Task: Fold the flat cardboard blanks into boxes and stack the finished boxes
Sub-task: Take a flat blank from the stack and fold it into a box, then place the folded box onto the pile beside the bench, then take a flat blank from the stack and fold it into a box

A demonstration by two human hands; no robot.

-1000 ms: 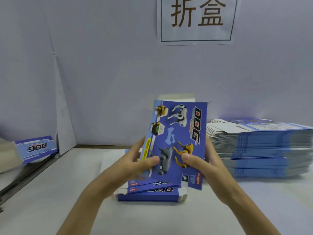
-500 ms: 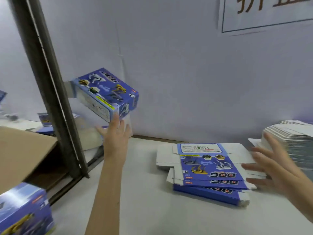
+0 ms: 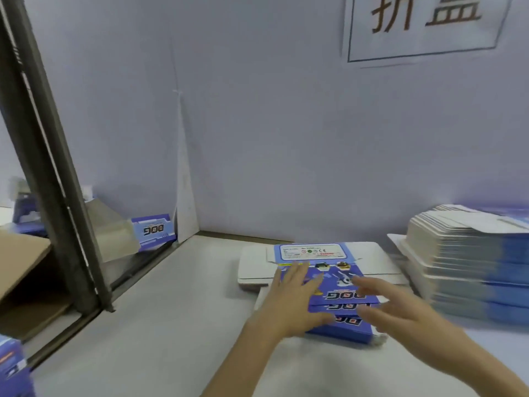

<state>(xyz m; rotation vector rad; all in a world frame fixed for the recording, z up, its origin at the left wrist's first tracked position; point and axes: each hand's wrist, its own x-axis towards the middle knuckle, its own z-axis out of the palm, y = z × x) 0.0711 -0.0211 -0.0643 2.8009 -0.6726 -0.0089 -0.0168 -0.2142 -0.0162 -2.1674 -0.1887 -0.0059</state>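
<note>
A small pile of flat blue "DOG" cardboard blanks [image 3: 323,255] lies on the white table in front of me. My left hand [image 3: 292,299] is spread over the pile's left part, fingers straight. My right hand [image 3: 400,310], blurred, hovers with spread fingers over the pile's right part; whether it touches the top blank I cannot tell. Neither hand holds anything. A folded blue box [image 3: 153,232] lies at the far left beyond a dark metal post [image 3: 54,179].
A tall stack of flat blanks [image 3: 469,262] stands at the right against the wall. An open brown carton [image 3: 25,270] sits left of the post, with another blue box [image 3: 13,368] at the bottom left corner. A paper sign [image 3: 423,27] hangs on the wall.
My left hand has let go of the folded box at the left and come back to the pile of blanks. My right hand has moved left over the pile.
</note>
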